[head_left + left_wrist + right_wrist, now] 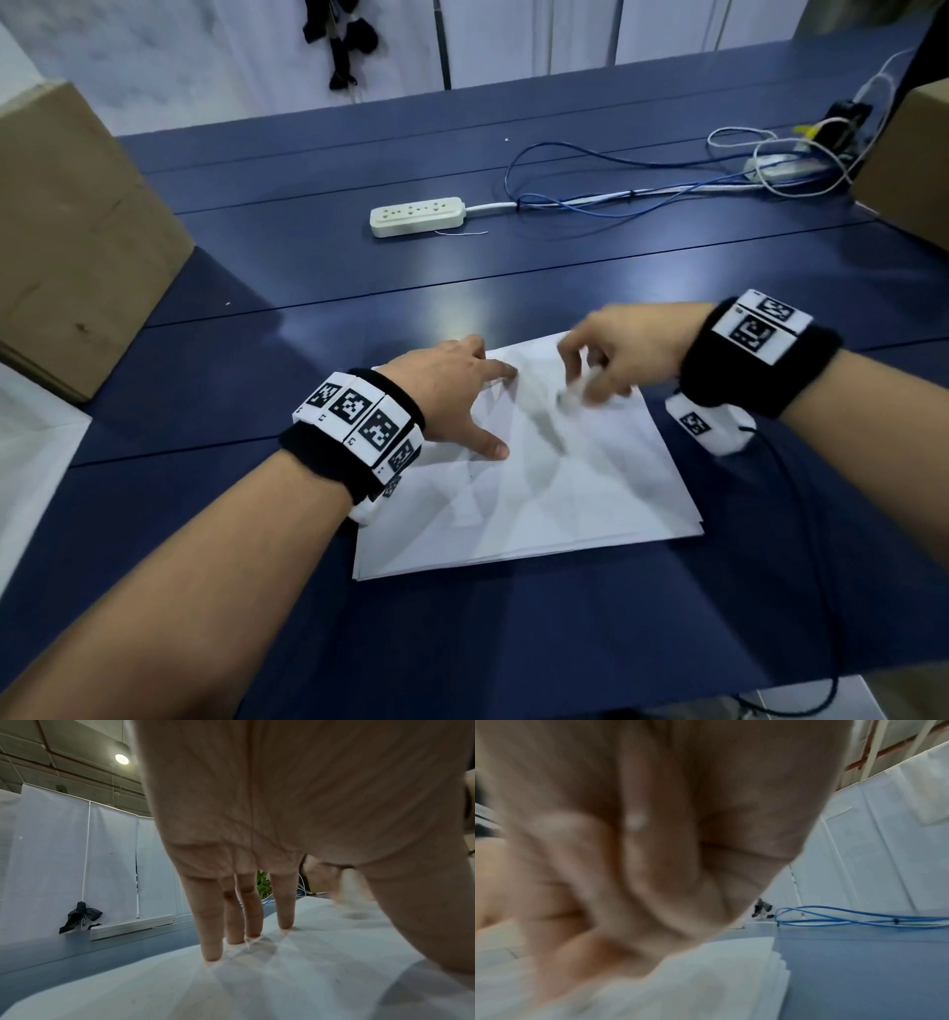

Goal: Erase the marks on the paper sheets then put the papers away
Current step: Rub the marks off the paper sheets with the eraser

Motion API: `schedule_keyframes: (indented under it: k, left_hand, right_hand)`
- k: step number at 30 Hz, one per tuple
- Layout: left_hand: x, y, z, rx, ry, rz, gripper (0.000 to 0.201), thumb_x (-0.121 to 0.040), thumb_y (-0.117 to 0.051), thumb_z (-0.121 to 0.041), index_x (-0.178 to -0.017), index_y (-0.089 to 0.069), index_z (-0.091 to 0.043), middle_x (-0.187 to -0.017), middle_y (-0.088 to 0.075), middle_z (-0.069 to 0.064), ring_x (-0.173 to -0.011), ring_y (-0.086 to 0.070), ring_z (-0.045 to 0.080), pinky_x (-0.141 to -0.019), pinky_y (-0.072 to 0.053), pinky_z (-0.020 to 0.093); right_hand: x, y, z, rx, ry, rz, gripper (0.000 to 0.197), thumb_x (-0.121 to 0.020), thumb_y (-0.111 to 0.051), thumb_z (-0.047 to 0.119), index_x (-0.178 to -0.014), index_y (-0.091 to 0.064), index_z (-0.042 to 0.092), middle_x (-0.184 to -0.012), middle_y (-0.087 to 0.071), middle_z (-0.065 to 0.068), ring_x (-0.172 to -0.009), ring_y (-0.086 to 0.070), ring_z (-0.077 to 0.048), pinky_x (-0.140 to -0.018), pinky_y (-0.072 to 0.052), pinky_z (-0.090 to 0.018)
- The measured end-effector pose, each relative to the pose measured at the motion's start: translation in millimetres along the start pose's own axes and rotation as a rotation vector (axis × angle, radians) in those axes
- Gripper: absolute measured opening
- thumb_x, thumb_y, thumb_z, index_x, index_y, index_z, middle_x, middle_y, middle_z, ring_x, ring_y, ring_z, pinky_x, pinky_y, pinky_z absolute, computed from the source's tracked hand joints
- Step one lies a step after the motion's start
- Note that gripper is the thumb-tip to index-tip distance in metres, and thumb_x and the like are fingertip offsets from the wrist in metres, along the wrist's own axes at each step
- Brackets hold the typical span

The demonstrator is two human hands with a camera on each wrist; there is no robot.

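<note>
Right hand is blurred over the far part of the top sheet, fingers curled around a small white thing, most likely an eraser, tip down on the paper. Blur fits rubbing, but the exact pinch can't be made out; the right wrist view shows only a smeared fist with a white speck in it. Left hand lies flat, fingers straight and spread, holding nothing, fingertips pressing the sheet down on its left side to pin it.

Paper stack: several white sheets, edges slightly fanned at the right, lying on the dark blue table right in front of the person. Top sheet looks almost blank; only a faint speck or two near the left thumb, too small to tell if they are marks.

Progress, as a judgement: erasing is in hand on the top sheet. Sheets below are hidden, so can't tell if they are clean. Putting away not started, the whole stack is on the table.

Further out: white power strip with blue cable mid-table, cardboard box at left, another box edge at far right.
</note>
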State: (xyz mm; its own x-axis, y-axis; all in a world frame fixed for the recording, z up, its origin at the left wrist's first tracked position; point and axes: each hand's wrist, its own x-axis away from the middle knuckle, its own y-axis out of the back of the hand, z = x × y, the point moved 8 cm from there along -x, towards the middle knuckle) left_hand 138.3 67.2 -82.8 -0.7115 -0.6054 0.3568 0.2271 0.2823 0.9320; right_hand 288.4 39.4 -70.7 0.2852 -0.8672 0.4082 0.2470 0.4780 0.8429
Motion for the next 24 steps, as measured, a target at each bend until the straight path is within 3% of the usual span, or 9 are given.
schedule_keyframes:
  k: [4, 7, 9, 11, 14, 16, 18, 20, 24]
  left_hand:
    - [0, 2, -1, -0.003, 0.002, 0.003, 0.096, -0.068, -0.071, -0.072, -0.149, -0.03, -0.043, -0.108, -0.029, -0.012, -0.116, -0.046, 0.015, -0.081, -0.047, 0.033]
    - [0, 0, 0, 0.0, 0.008, 0.006, 0.095, -0.067, -0.071, -0.072, -0.148, -0.031, -0.042, -0.11, -0.032, -0.011, -0.115, -0.046, 0.015, -0.082, -0.049, 0.035]
    - [0, 0, 1, -0.001, 0.012, 0.009, 0.097, -0.067, -0.071, -0.073, -0.149, -0.03, -0.041, -0.116, -0.036, -0.009, -0.117, -0.046, 0.016, -0.085, -0.05, 0.038]
    - [0, -1, 1, -0.004, 0.014, 0.01, 0.097, -0.067, -0.071, -0.073, -0.149, -0.03, -0.041, -0.119, -0.037, -0.008, -0.118, -0.046, 0.016, -0.085, -0.05, 0.038]
    - [0, -1, 1, -0.007, 0.012, 0.01, 0.096, -0.067, -0.071, -0.073, -0.149, -0.031, -0.043, -0.113, -0.034, -0.01, -0.116, -0.046, 0.016, -0.084, -0.05, 0.037]
    - [0, -1, 1, -0.005, 0.018, 0.013, 0.097, -0.066, -0.071, -0.073, -0.149, -0.03, -0.043, -0.113, -0.033, -0.01, -0.116, -0.046, 0.016, -0.086, -0.05, 0.039]
    - [0, -1, 1, -0.006, 0.021, 0.018, 0.097, -0.066, -0.071, -0.074, -0.149, -0.029, -0.043, -0.112, -0.032, -0.011, -0.117, -0.046, 0.015, -0.086, -0.05, 0.04]
    - [0, -2, 1, -0.007, 0.019, 0.018, 0.096, -0.066, -0.07, -0.074, -0.148, -0.031, -0.044, -0.109, -0.03, -0.012, -0.115, -0.045, 0.015, -0.086, -0.051, 0.04]
    - [-1, -3, 4, -0.008, 0.029, 0.03, 0.098, -0.066, -0.07, -0.075, -0.149, -0.03, -0.042, -0.12, -0.035, -0.01, -0.118, -0.045, 0.015, -0.087, -0.051, 0.042]
  right_hand:
    - [-16, 27, -19, 0.082, -0.083, -0.247, 0.016, -0.078, -0.071, 0.028, -0.086, -0.058, 0.022, -0.066, -0.072, 0.001, -0.063, -0.062, -0.007, -0.07, -0.053, -0.032]
    - [-3, 8, -12, -0.008, -0.009, -0.081, 0.021, -0.075, -0.074, 0.032, -0.082, -0.059, 0.02, -0.061, -0.069, -0.001, -0.049, -0.055, -0.01, -0.056, -0.046, -0.025]
    - [14, -15, -2, -0.093, 0.018, 0.129, 0.034, -0.064, -0.073, 0.045, -0.08, -0.061, 0.018, -0.062, -0.067, -0.011, -0.048, -0.049, -0.017, -0.048, -0.04, -0.023]
    - [17, -21, -1, -0.093, 0.013, 0.2, 0.038, -0.06, -0.072, 0.049, -0.081, -0.063, 0.02, -0.066, -0.067, -0.017, -0.048, -0.048, -0.019, -0.045, -0.038, -0.022]
    - [-5, 4, -11, -0.03, -0.016, -0.004, 0.021, -0.074, -0.077, 0.031, -0.086, -0.064, 0.021, -0.063, -0.071, -0.007, -0.048, -0.054, -0.011, -0.057, -0.047, -0.024]
    - [-17, 24, -21, 0.042, -0.075, -0.185, 0.017, -0.077, -0.074, 0.03, -0.087, -0.061, 0.024, -0.062, -0.071, -0.001, -0.058, -0.061, -0.007, -0.071, -0.054, -0.032]
    - [-20, 30, -25, 0.062, -0.104, -0.271, 0.015, -0.078, -0.071, 0.031, -0.085, -0.06, 0.024, -0.063, -0.071, 0.001, -0.066, -0.063, -0.008, -0.076, -0.056, -0.038]
    - [-13, 21, -17, 0.036, -0.056, -0.209, 0.016, -0.078, -0.072, 0.031, -0.083, -0.06, 0.022, -0.061, -0.069, 0.002, -0.059, -0.061, -0.01, -0.068, -0.054, -0.032]
    - [18, -18, 3, -0.104, 0.015, 0.199, 0.024, -0.069, -0.078, 0.034, -0.081, -0.065, 0.018, -0.058, -0.062, -0.01, -0.045, -0.045, -0.016, -0.045, -0.036, -0.021]
